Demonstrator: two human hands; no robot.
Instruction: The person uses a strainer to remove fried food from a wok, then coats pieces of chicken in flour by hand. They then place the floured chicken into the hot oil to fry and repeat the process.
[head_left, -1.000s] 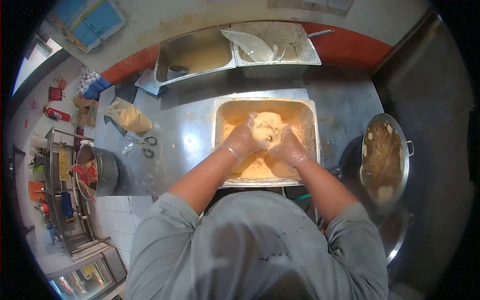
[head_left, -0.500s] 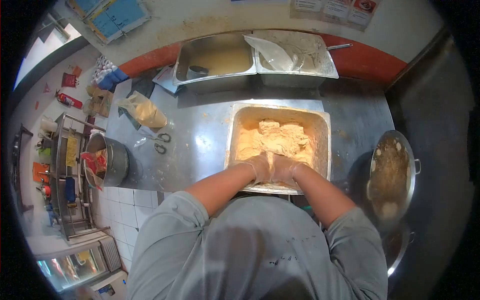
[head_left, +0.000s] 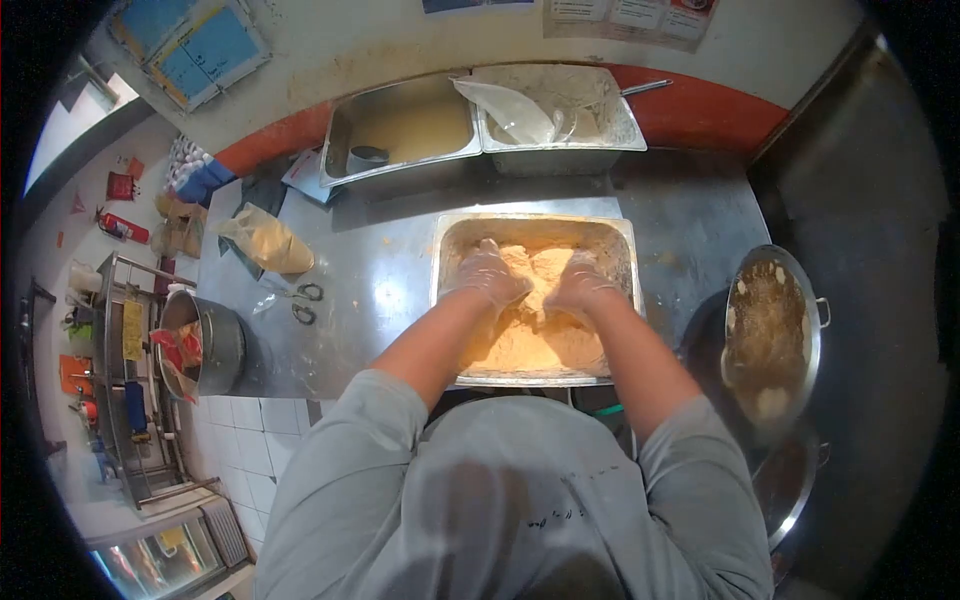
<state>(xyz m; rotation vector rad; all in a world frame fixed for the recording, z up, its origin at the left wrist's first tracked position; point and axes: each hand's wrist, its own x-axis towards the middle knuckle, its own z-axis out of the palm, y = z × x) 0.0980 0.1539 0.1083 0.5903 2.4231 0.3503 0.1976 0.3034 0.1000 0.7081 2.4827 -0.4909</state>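
A deep metal pan (head_left: 632,300) in front of me holds pale orange breading flour (head_left: 535,345), heaped and clumpy between my hands. My left hand (head_left: 487,276), in a clear plastic glove, is at the left of the heap, fingers stretched toward the pan's far side and thumb apart. On the right of the heap, my right hand (head_left: 580,286) wears the same kind of glove, its fingers apart and curved over the flour. Both hands touch the flour from opposite sides, and some fingertips are partly hidden in it.
Behind stand a metal tub of cloudy liquid (head_left: 420,125) and a floury tub (head_left: 600,125) with a plastic bag (head_left: 510,110). Leftward are a bag of powder (head_left: 268,240), scissors (head_left: 305,300) and a pot (head_left: 222,345). A pan of bubbling oil (head_left: 768,335) sits right.
My hands have moved from the pan's near edge, where they were close together, up and apart to either side of the heap. The flour at the near side now shows. The view has shifted slightly.
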